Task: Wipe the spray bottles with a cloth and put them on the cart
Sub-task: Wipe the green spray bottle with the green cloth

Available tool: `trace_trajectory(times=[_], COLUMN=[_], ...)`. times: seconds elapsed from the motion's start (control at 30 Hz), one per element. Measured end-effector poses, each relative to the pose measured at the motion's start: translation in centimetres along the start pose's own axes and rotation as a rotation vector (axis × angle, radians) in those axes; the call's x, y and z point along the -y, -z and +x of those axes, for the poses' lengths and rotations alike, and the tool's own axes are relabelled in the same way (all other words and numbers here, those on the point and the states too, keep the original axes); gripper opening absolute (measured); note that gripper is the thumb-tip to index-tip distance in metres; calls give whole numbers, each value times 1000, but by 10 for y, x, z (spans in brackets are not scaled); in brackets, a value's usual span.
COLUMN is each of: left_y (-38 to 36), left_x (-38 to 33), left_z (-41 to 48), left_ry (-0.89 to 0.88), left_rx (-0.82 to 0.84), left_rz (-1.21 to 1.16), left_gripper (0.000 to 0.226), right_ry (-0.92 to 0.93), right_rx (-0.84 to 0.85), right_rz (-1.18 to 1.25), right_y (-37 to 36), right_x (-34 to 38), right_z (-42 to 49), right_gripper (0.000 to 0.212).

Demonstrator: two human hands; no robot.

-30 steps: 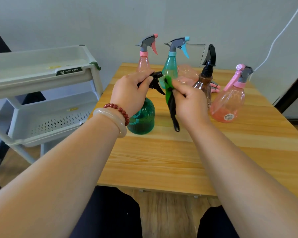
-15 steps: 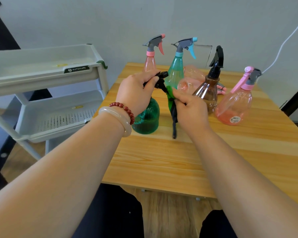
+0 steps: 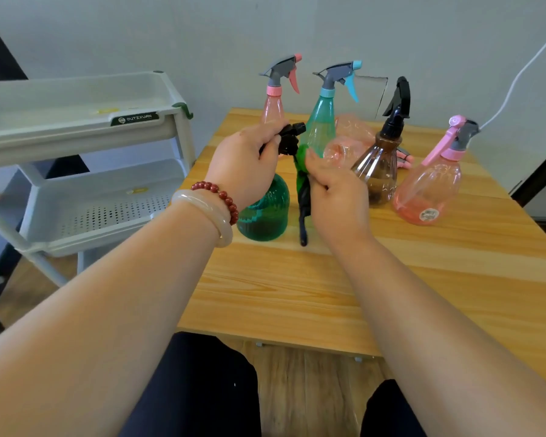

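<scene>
Green bottle (image 3: pixel 265 212), seemingly standing, near table (image 3: pixel 297 294) left edge.

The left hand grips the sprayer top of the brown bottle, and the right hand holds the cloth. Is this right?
Not the brown bottle: in the head view the left hand grips the sprayer top of the green bottle. The right hand holds the cloth.

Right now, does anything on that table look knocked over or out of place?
A pink bottle lies on its side between the teal bottle and the brown bottle, while the others stand upright. No spill shows on the table.
</scene>
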State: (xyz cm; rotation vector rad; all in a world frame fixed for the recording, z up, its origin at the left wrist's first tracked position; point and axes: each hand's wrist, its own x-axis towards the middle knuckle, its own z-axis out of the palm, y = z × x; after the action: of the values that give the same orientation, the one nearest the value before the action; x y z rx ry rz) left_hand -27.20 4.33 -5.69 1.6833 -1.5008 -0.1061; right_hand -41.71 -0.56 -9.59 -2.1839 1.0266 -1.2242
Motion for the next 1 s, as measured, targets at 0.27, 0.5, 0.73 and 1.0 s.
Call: trace_trajectory(times=[0.27,0.5,0.73,1.0], left_y=[23,-1,-6,-6], left_x=[0,0,-4,-5], left_z=[4,-13,-17,-19], left_ry=[56,131,197,227], left_rx=[94,20,-8,-7], left_rz=[-107,-296,-480,-581], left_gripper=[33,37,36,33], right_ry=[-14,183,176,99], right_rx=[-215,-133,-310,-138], right_rz=[19,-122,0,79], right_y=[11,-25,-21,-21], right_x=[-5,-2,7,2], right_z=[0,-9,-12,-23], right_gripper=[36,37,35,38])
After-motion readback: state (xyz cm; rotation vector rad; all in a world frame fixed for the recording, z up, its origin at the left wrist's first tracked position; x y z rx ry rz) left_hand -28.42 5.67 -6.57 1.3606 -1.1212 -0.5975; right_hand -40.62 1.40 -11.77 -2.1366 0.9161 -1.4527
